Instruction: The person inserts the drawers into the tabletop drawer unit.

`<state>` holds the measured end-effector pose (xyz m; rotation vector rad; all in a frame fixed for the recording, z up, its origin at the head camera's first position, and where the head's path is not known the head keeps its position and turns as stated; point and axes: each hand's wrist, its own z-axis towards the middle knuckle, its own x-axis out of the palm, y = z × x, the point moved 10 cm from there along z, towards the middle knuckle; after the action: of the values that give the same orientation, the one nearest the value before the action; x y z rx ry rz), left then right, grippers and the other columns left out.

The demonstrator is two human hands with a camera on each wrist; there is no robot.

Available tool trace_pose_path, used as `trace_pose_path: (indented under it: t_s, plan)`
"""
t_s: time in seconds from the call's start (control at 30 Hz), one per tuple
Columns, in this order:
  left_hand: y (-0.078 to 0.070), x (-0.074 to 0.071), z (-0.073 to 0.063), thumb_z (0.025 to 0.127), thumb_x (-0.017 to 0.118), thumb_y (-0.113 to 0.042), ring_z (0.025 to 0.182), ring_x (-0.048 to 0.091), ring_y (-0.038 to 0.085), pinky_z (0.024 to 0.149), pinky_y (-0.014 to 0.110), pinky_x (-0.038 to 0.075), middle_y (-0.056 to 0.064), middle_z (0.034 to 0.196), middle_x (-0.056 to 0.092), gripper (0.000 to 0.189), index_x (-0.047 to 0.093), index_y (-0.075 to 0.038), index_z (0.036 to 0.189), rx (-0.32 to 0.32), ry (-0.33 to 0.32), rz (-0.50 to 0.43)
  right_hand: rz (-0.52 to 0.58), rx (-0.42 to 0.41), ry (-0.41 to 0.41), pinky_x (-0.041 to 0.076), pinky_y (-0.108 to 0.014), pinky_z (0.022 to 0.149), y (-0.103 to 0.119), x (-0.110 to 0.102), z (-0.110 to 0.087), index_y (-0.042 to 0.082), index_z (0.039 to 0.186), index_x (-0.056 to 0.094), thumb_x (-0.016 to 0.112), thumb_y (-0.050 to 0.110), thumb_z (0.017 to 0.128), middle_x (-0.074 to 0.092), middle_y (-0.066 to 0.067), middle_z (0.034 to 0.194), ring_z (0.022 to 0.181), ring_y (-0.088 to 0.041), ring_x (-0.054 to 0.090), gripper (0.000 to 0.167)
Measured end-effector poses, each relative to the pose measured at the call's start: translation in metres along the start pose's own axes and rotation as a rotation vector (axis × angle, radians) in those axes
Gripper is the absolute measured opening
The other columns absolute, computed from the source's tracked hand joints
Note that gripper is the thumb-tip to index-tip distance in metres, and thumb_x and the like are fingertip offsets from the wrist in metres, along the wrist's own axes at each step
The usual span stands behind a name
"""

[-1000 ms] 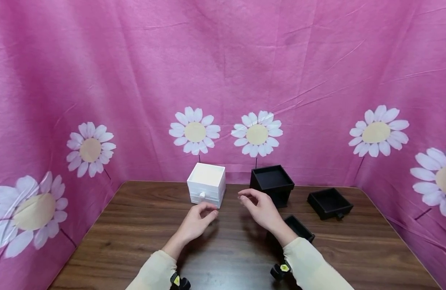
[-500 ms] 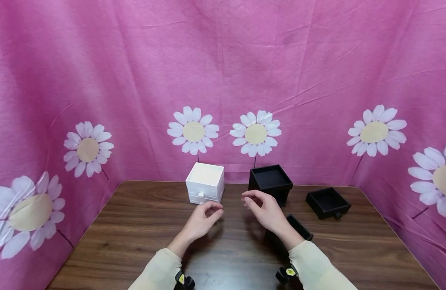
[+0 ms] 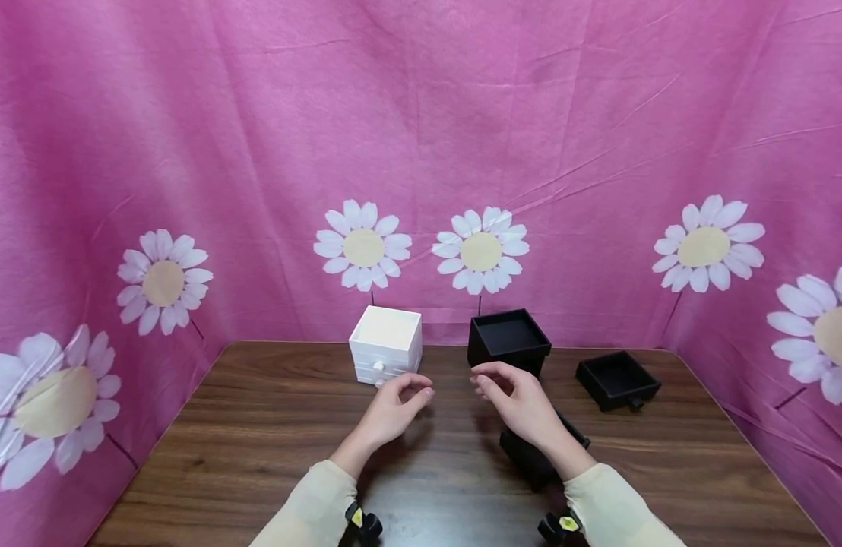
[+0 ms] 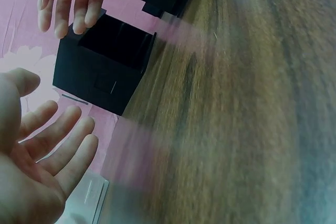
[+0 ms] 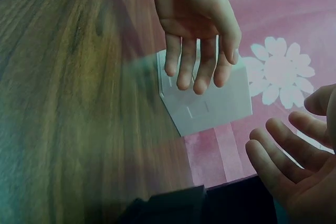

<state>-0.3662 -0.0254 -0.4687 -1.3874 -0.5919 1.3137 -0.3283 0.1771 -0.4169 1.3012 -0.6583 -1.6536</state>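
Both hands hover over the table and hold nothing, with fingers loosely bent. My left hand (image 3: 392,412) is just in front of the small white drawer box (image 3: 385,343), whose round knob faces me; its fingertips overlap the box's lower edge in the head view. My right hand (image 3: 520,404) is in front of the black box (image 3: 508,346), which has a recessed top. In the left wrist view an opening shows in the black box (image 4: 100,77). One loose black drawer (image 3: 530,460) lies partly hidden beneath my right forearm. Another black drawer (image 3: 618,381) sits to the right, its inside facing up.
The brown wooden table (image 3: 257,456) carries all of these things. Behind and at both sides hangs a pink cloth (image 3: 421,137) with large white flowers, close behind the two boxes. A dark wrist camera (image 3: 362,524) is strapped at each wrist.
Both hands have drifted to the right. My left hand has moved off from the white box's knob side toward its right corner. The boxes and loose drawers stay in place.
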Motion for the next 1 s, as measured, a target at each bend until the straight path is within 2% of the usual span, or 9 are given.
trace_pose_path:
  t_s: [0.2,0.43,0.5,0.6,0.8,1.0]
  plan:
    - [-0.002,0.006,0.004,0.106,0.067,-0.017,0.090,0.068,0.011,0.080,0.023,0.055,0.016,0.109,0.076,0.028,0.072,0.005,0.123,0.001,0.014,-0.012,0.008,0.003,-0.008,0.062,-0.025,0.082,-0.006,-0.009,-0.009,0.005,0.119,0.076,0.066,0.014,0.108,0.080,-0.011,0.108,0.090,-0.012,0.075,0.018]
    - [-0.005,0.012,0.009,0.105,0.067,-0.015,0.091,0.073,0.036,0.076,0.024,0.056,0.020,0.106,0.076,0.028,0.070,0.008,0.122,0.014,0.019,-0.034,-0.005,0.000,-0.009,0.061,-0.024,0.080,-0.005,-0.018,-0.017,0.005,0.119,0.076,0.066,0.014,0.108,0.081,-0.011,0.108,0.089,-0.007,0.075,0.018]
    - [-0.005,0.015,0.011,0.105,0.067,-0.015,0.091,0.073,0.038,0.075,0.024,0.056,0.019,0.104,0.075,0.029,0.070,0.008,0.122,0.010,0.024,-0.031,-0.015,-0.001,-0.010,0.061,-0.023,0.079,-0.005,-0.020,-0.019,0.005,0.119,0.077,0.065,0.014,0.108,0.081,-0.011,0.109,0.089,-0.006,0.075,0.018]
    - [-0.004,0.019,0.014,0.106,0.067,-0.017,0.089,0.074,0.034,0.075,0.024,0.056,0.017,0.102,0.076,0.030,0.070,0.007,0.123,0.003,0.037,-0.010,-0.029,-0.003,-0.022,0.061,-0.023,0.079,-0.006,-0.026,-0.022,0.004,0.119,0.077,0.066,0.014,0.108,0.081,-0.011,0.109,0.089,-0.004,0.074,0.019]
    - [-0.007,0.024,0.022,0.107,0.065,-0.023,0.088,0.065,0.010,0.081,0.025,0.053,0.010,0.105,0.076,0.029,0.073,0.000,0.122,0.009,0.029,0.063,-0.011,-0.021,-0.047,0.063,-0.026,0.080,-0.008,-0.037,-0.030,-0.002,0.120,0.075,0.065,0.009,0.108,0.080,-0.015,0.109,0.090,-0.003,0.074,0.020]
    - [-0.013,0.025,0.029,0.106,0.066,-0.025,0.090,0.065,0.010,0.083,0.026,0.053,0.009,0.107,0.076,0.029,0.074,-0.002,0.121,0.023,0.013,0.059,-0.007,-0.055,-0.068,0.064,-0.029,0.081,-0.009,-0.044,-0.037,-0.001,0.118,0.075,0.064,0.006,0.107,0.080,-0.015,0.108,0.090,-0.007,0.076,0.017]
